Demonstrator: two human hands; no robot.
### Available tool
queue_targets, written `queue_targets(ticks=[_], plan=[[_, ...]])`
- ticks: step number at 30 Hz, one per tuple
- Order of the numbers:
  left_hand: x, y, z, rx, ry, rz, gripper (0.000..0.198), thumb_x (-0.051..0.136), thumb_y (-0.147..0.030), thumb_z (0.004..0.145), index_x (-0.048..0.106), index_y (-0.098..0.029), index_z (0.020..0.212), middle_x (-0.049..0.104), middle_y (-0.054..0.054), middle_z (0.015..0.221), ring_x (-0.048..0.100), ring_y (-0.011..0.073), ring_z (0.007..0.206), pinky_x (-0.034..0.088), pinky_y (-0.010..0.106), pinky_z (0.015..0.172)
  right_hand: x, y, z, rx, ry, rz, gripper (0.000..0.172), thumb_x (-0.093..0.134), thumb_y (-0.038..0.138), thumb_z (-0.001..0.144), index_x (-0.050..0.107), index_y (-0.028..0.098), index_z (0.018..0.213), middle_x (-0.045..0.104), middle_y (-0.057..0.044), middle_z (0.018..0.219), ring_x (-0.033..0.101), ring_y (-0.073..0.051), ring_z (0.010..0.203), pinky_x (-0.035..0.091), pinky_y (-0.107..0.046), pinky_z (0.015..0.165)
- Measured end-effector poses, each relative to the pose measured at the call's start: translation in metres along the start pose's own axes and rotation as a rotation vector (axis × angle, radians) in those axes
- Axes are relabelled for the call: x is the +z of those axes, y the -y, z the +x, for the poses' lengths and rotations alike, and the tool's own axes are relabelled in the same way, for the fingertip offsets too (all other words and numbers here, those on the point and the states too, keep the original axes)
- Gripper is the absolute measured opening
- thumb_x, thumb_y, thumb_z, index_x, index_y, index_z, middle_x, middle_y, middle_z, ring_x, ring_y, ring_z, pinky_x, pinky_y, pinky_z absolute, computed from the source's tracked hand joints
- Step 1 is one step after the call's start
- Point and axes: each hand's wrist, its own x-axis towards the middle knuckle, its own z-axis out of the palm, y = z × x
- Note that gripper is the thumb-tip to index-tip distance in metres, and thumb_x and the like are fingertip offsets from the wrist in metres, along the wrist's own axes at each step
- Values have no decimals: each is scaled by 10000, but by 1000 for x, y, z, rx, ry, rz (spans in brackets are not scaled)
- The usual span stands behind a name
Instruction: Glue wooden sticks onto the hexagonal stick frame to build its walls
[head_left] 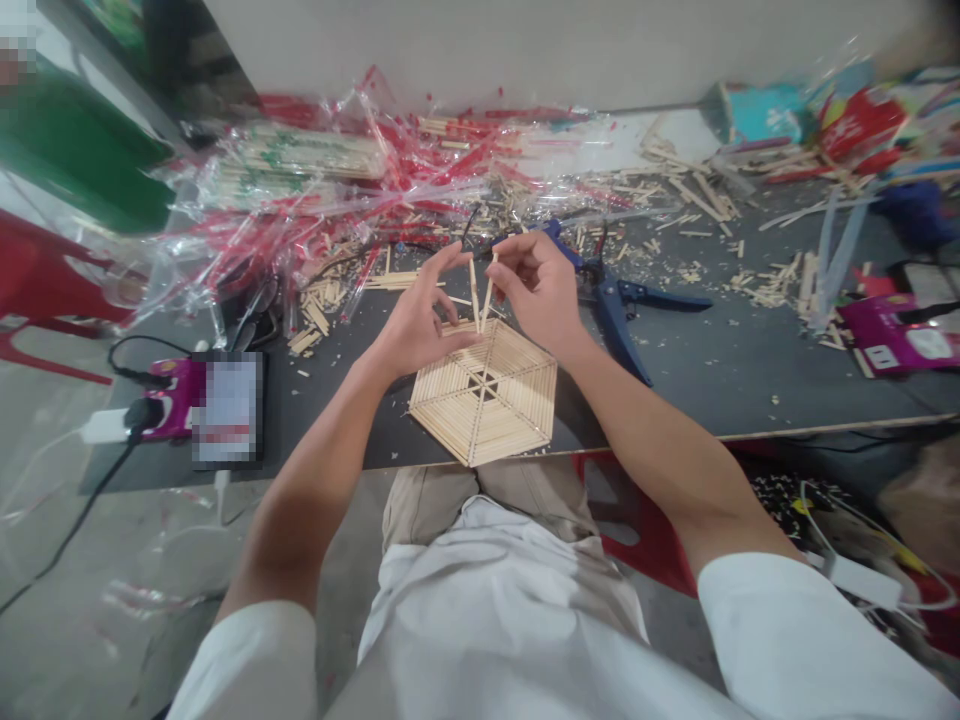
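On the dark tabletop near its front edge lies a flat hexagonal panel (517,400) made of thin wooden sticks, with a small dark opening at its centre. My right hand (538,285) pinches a short wooden stick (487,295) that slants down to the panel's far edge. A second wooden stick (474,292) stands beside it, the two meeting in a narrow V at the bottom. My left hand (424,320) spans this second stick, index finger at its top and thumb by its lower end, over the panel's far left side.
Blue-handled cutters (619,310) lie right of my right hand. Clear and red plastic wrappers (315,180) and bundled sticks cover the back left. Cut stick pieces (697,190) are scattered behind. A phone (229,410) and purple power strip (176,390) sit at left, another purple strip (900,335) at right.
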Motion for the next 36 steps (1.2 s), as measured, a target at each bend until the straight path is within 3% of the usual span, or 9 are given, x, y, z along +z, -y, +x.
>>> queue_targets(ticks=[11, 24, 36], plan=[[1, -5, 0, 29, 14, -6, 1128, 774, -651, 854, 71, -378, 1692, 411, 188, 1682, 690, 116, 785, 554, 228, 559, -3, 10, -2, -22, -14, -59, 584, 610, 824, 885, 642, 285, 1109, 686, -50, 1000, 667, -214, 919, 592, -406, 797], [3, -7, 0, 1, 47, -48, 1152, 701, -795, 826, 50, -404, 1692, 368, 176, 1697, 733, 202, 991, 558, 231, 554, -1, 10, -2, -9, -1, -63, 605, 632, 824, 869, 680, 264, 1094, 699, -51, 1013, 660, -211, 922, 595, -393, 814], [2, -10, 1, -7, 54, -94, 1129, 691, -802, 831, 59, -424, 1685, 384, 185, 1692, 746, 184, 916, 555, 240, 549, 0, 9, -4, 26, -10, -48, 579, 674, 813, 846, 682, 284, 1079, 685, -34, 941, 636, -192, 814, 578, -375, 733]])
